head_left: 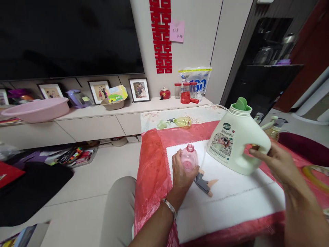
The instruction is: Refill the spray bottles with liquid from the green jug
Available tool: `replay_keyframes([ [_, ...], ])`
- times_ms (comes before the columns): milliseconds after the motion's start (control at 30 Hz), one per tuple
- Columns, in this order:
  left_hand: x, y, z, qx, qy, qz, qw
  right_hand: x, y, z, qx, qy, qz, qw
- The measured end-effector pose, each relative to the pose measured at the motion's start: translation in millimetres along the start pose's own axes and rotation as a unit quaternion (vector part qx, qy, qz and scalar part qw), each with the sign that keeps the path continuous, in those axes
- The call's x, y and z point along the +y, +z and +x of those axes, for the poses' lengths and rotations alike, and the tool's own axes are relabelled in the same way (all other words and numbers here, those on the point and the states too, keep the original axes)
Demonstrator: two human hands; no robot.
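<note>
My left hand (182, 171) is wrapped round a small clear pink bottle (189, 158), which stands open-mouthed with no cap. On the right, a large pale green laundry detergent jug (238, 137) has its handle in my right hand (276, 159), fingers closed through the opening. A green spout (241, 103) shows in the jug's uncapped neck. Just beside my left hand a grey and peach trigger spray head (204, 183) lies on its side. All of these are on a white cloth (226, 209) over the table.
Red plastic sheeting (153, 161) covers the table. A yellow spray bottle (183, 122) lies at its far side. Behind my right hand are a pump bottle (274, 129) and a roll of tape (317, 176). Lidded jars (178, 91) stand on the cabinet beyond.
</note>
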State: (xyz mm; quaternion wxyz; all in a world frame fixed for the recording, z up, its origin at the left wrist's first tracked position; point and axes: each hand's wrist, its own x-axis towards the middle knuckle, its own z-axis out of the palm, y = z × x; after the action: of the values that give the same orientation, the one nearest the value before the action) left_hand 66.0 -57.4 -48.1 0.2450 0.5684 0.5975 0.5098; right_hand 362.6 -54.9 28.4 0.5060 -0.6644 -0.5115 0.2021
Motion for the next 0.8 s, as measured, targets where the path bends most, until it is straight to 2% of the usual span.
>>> replay_keyframes([
  [167, -1.7, 2.2, -0.4, 0.011, 0.024, 0.004, 1.000, 25.5, 22.6, -2.8, 0.068, 0.046, 0.056, 0.995],
  [267, -1.1, 2.3, -1.4, 0.027, 0.041, 0.014, 0.999, 21.4, 27.9, -0.8, 0.107, 0.054, 0.056, 0.991],
  [367, 0.3, 0.8, -3.0, 0.034, 0.051, 0.016, 0.998, 6.2, 25.6, 0.8, 0.140, 0.057, 0.037, 0.988],
  [500, 2.3, -1.0, -4.3, 0.030, 0.048, 0.009, 0.998, -20.1, 9.3, -0.7, 0.154, 0.070, -0.030, 0.985],
  [700, 3.5, -0.5, -3.2, 0.013, 0.036, 0.000, 0.999, -57.9, -29.5, -6.7, 0.109, 0.075, -0.159, 0.978],
  [800, 4.0, -0.7, -2.6, 0.002, 0.022, -0.002, 1.000, -68.8, -48.9, -7.3, 0.077, 0.070, -0.226, 0.969],
])
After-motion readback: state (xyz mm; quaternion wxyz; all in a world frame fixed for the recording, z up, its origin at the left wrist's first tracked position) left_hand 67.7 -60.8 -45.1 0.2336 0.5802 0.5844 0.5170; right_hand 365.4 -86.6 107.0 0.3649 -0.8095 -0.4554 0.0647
